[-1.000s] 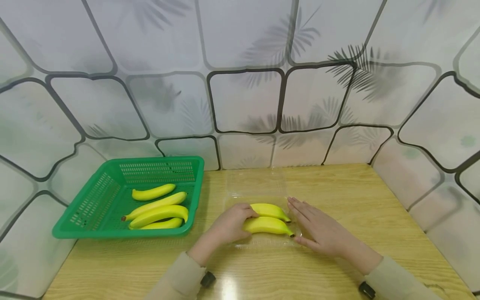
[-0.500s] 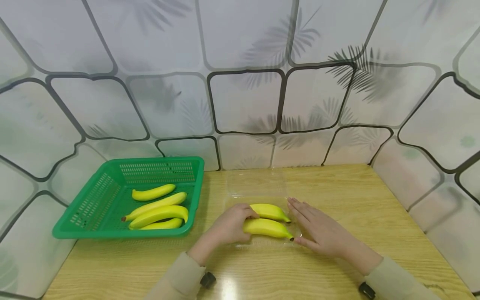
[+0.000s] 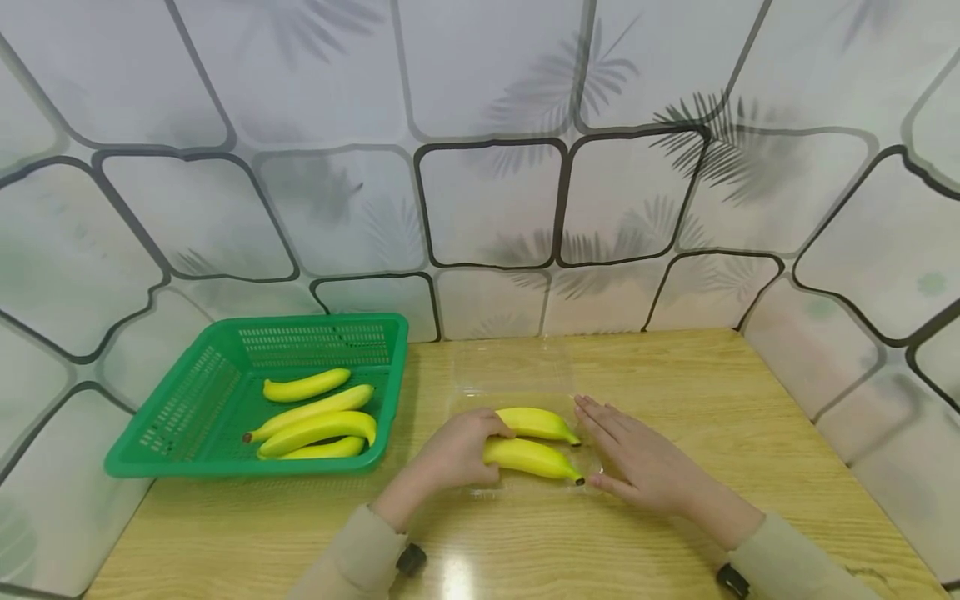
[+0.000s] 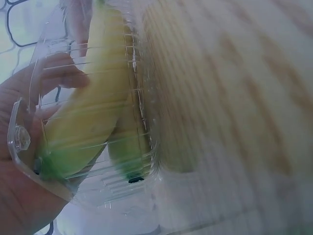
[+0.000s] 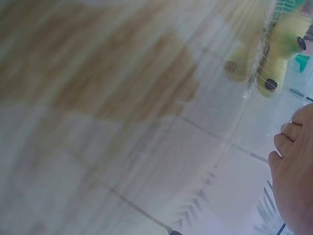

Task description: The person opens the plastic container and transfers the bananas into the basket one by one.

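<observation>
Two yellow bananas lie side by side in a clear plastic clamshell box [image 3: 525, 485], the front banana [image 3: 531, 459] nearer the person and the back banana [image 3: 537, 423] behind it. My left hand [image 3: 461, 450] reaches over the box's left side and holds the left end of the front banana between thumb and fingers. In the left wrist view, that banana [image 4: 93, 117] shows through the ribbed clear wall, with fingers [image 4: 61, 73] behind it. At the box's right edge rests my right hand [image 3: 645, 462], fingers straight, close to the stem tips.
A green plastic basket [image 3: 397, 392] stands at the left with several bananas [image 3: 318, 429] inside. The box's clear lid [image 3: 512, 367] lies folded back toward the patterned wall [image 3: 491, 208]. Everything sits on a wood-grain table [image 3: 660, 375].
The front banana has shifted slightly toward the person and to the left, widening the gap between the bananas. The left hand has moved slightly left; the right hand has stayed put.
</observation>
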`<action>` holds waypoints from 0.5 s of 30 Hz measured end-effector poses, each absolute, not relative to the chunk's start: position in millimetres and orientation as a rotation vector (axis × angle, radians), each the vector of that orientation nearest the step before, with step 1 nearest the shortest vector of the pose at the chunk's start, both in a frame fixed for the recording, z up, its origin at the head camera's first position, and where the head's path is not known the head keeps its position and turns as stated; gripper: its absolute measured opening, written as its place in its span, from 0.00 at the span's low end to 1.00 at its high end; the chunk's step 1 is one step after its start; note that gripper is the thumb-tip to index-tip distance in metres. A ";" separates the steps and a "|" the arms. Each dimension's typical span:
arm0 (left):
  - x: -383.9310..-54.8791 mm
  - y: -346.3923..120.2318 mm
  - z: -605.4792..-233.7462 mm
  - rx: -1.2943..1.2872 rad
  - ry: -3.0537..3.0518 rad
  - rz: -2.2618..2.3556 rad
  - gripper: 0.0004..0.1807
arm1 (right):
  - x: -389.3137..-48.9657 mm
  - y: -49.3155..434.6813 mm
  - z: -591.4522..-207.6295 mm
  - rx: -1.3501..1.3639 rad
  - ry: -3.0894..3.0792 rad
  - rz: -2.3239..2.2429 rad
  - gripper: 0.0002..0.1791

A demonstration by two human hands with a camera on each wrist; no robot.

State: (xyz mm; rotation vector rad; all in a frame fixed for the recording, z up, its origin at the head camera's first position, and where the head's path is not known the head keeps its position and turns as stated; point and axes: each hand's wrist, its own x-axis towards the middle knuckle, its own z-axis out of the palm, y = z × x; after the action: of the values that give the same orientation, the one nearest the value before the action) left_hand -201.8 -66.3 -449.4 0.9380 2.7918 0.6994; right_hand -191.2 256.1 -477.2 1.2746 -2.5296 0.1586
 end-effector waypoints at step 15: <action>-199.6 -69.3 -448.1 0.904 2.768 0.728 0.28 | -191.0 255.7 -478.0 1.262 -2.553 0.149 0.47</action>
State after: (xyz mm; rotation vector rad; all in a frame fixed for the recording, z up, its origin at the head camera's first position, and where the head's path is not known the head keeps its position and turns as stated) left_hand -199.6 -69.3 -448.1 0.9040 2.7676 0.7284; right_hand -191.0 255.7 -478.0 1.2623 -2.5530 0.1491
